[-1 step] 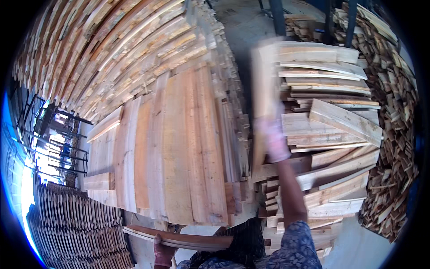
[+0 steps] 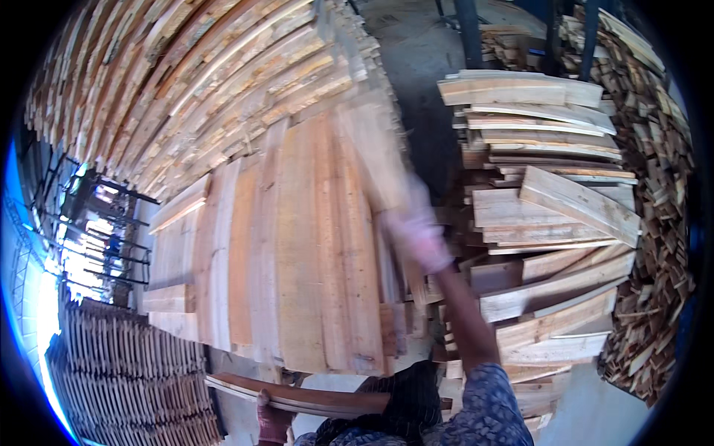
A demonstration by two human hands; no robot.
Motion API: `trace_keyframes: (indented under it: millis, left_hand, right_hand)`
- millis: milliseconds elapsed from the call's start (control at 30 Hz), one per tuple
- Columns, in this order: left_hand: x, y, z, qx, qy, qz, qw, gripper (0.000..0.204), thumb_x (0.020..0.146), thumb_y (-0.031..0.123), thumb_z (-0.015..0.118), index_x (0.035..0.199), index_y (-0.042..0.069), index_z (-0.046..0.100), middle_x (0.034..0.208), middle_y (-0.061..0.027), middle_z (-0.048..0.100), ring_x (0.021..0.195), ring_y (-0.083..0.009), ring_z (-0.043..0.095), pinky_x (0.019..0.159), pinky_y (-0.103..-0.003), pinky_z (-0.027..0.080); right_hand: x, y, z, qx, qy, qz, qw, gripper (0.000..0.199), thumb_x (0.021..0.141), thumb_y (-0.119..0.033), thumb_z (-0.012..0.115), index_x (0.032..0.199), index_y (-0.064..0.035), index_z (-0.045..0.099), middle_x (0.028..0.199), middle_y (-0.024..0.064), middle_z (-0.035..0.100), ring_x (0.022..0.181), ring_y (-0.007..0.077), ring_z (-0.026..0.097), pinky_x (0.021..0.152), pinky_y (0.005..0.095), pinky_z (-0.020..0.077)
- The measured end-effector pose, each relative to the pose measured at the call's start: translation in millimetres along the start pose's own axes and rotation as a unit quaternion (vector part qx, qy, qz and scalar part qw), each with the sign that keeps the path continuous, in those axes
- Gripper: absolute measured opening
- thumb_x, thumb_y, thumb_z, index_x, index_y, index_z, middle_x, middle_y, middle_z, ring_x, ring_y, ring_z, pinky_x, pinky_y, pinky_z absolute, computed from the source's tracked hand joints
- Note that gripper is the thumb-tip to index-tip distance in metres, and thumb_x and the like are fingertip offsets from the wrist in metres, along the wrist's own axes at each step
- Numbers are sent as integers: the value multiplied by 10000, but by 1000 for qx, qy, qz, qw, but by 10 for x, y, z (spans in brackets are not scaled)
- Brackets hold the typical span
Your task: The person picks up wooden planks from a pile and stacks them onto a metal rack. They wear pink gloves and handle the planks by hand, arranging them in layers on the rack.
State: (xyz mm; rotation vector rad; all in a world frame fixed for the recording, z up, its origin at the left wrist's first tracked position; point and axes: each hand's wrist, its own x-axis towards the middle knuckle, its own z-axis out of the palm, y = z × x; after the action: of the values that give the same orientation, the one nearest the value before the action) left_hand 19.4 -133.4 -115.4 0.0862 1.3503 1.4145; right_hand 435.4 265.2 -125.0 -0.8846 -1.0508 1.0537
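Observation:
My right hand (image 2: 420,238), in a pale pink glove and smeared by motion, grips a long wooden board (image 2: 374,152). This board is tilted along the right edge of a layer of boards lying side by side (image 2: 297,253). Low in the picture, my left hand (image 2: 274,425), in a pink glove, is closed around a pair of thin wooden boards (image 2: 312,400) lying one on the other in front of my body. Some of its fingers are hidden beneath them.
On the right stands a loose stack of boards (image 2: 528,212), with a tall heap of wood pieces (image 2: 654,275) beyond it. A high stack of timber (image 2: 186,82) rises at the far left. Nearer left are stacked slats (image 2: 130,375). Dark posts (image 2: 467,33) stand at the back.
My right hand has swung left with the board, from beside the right stack to the edge of the board layer. The left hand stays in place with its boards.

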Motion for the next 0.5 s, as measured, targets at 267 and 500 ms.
trace_keyframes:
  millis: [267, 500]
  left_hand:
    - [-183, 324, 62, 14, 7, -11, 1000, 715, 701, 478, 903, 1163, -8, 655, 1135, -177, 716, 1091, -396, 666, 1018, -567, 527]
    - [-84, 132, -21, 8, 20, -45, 999, 666, 706, 454, 909, 1144, 5, 683, 1092, -153, 735, 1063, -363, 689, 997, -527, 548]
  right_hand:
    - [133, 189, 434, 13, -52, -29, 998, 898, 806, -289, 855, 1567, -120, 410, 1502, 148, 467, 1410, 277, 427, 1191, 384, 332]
    - [-92, -658, -714, 142, 58, 23, 988, 812, 864, -251, 731, 1576, -104, 369, 1359, 94, 546, 1184, 196, 556, 998, 337, 493]
